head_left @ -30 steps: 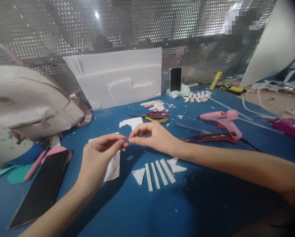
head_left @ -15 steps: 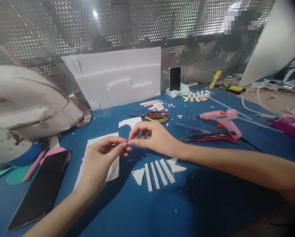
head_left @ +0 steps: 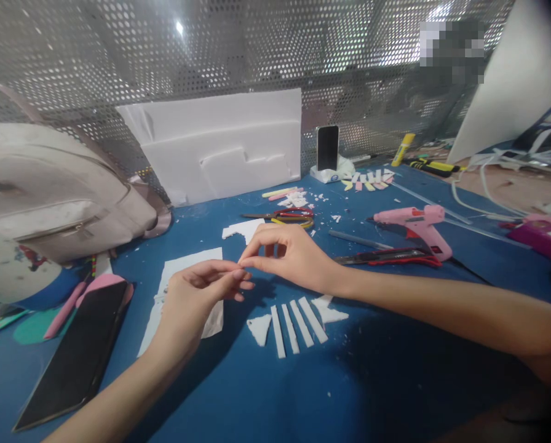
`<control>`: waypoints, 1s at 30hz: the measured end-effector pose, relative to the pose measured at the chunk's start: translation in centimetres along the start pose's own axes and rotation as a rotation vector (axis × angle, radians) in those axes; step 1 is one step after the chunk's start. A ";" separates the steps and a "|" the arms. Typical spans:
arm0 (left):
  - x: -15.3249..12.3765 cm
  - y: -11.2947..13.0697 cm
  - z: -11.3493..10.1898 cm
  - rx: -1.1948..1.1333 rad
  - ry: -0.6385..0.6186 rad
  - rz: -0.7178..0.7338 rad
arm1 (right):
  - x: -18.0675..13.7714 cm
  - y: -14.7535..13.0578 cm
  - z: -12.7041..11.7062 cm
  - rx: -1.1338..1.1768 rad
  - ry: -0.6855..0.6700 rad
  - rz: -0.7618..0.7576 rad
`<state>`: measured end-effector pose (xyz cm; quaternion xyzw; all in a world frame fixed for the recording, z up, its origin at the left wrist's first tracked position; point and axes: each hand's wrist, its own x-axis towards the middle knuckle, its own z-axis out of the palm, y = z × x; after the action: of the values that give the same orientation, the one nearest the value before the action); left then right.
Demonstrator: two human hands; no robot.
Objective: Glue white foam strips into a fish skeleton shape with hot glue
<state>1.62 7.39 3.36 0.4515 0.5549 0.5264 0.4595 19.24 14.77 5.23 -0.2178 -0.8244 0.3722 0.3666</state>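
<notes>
My left hand (head_left: 202, 289) and my right hand (head_left: 285, 255) meet fingertip to fingertip above the blue table. Both are closed in a pinch; whatever lies between the fingers is too small to make out. Under my left hand is a white sheet of paper (head_left: 214, 317). Just beyond my right fingers lies a cut white foam piece (head_left: 244, 229). Nearer to me, several white foam strips (head_left: 293, 327) lie side by side, flanked by a white triangular piece (head_left: 259, 329) and a pointed white piece (head_left: 331, 311).
Scissors (head_left: 294, 215), a red box cutter (head_left: 390, 256), a glue stick (head_left: 361, 240) and a pink glue gun (head_left: 411, 218) lie beyond my hands. A phone (head_left: 328, 147) stands at the back by a white foam board (head_left: 220, 144). Left are a backpack (head_left: 63, 191) and a black tablet (head_left: 75, 357).
My left hand has shifted slightly right, and its lower fingers show more. The right hand stays almost in place, still pinching. The things on the table have not moved.
</notes>
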 end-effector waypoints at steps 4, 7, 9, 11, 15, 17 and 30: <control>-0.2 0.0 0.3 -0.018 -0.044 -0.036 | -0.2 0.0 0.1 -0.049 -0.008 -0.027; -0.4 0.0 0.6 -0.032 -0.047 -0.042 | -0.2 -0.1 0.2 -0.067 -0.009 -0.028; -0.3 0.1 0.5 -0.036 -0.036 -0.036 | -0.1 -0.2 0.2 -0.071 -0.009 -0.006; -0.1 0.2 0.3 -0.038 -0.011 -0.023 | 0.1 -0.1 0.0 -0.064 0.005 0.007; 0.6 0.2 -0.5 -0.052 0.079 0.005 | 0.9 0.4 -1.0 -0.037 0.081 0.019; 0.9 0.2 -0.9 -0.062 0.115 0.007 | 1.5 0.8 -1.8 -0.028 0.124 0.039; 1.3 -0.4 -1.6 0.052 0.121 0.164 | 2.8 3.9 -4.1 -0.205 0.203 0.098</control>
<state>-0.16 8.33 2.96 0.4745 0.5565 0.5738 0.3687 20.97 20.83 5.32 -0.3308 -0.8051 0.2796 0.4052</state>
